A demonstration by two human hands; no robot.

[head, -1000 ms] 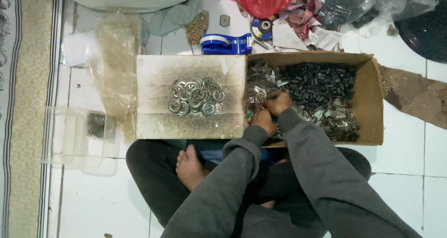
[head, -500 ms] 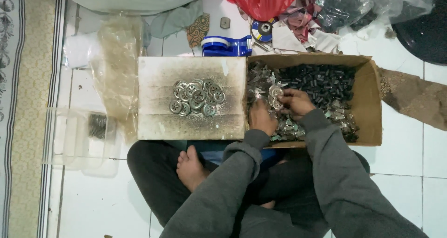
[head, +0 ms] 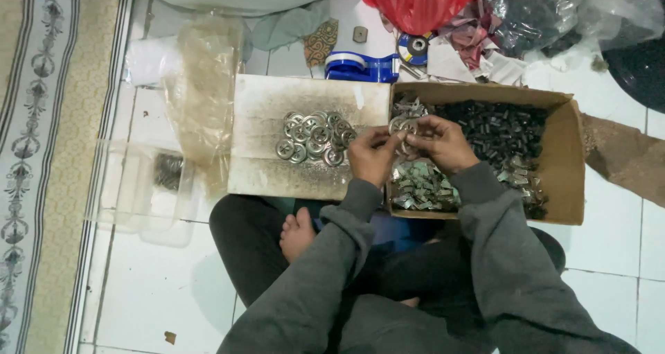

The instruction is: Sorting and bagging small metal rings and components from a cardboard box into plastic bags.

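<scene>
Head view, looking straight down: the person sits cross-legged on the white tiled floor (head: 609, 243), a bare foot (head: 298, 233) showing between grey sleeves. The landmark is the open cardboard box (head: 564, 167). Both hands meet right over the box's left end. The left hand (head: 370, 156) has its grip pinched together on a small round metal disc (head: 400, 126), and the right hand (head: 440, 143) closes its fingers on the same disc from the other side, so the piece sits between the two hands, just above the box's left rim. How tightly each finger presses cannot be told; the disc is small and partly covered.

Inside the box, a heap of dark metal pieces (head: 495, 129) fills the middle and right, and a pile of pale silvery bits (head: 419, 188) lies at the left, under the wrists.

Touching the box's left side lies a flat, worn cardboard panel (head: 263, 146), and on it a cluster of finished round discs (head: 315, 138), near the left hand. Further left of the box, past the panel, stands a clear plastic tub (head: 145, 195) with a few dark parts in it, and a crumpled clear bag (head: 204, 84).

Beyond the box's far edge: a blue tape dispenser (head: 357, 66), a grinding wheel (head: 415, 48), and a red plastic bag (head: 419, 1). A patterned carpet (head: 41, 153) runs along the far left.
</scene>
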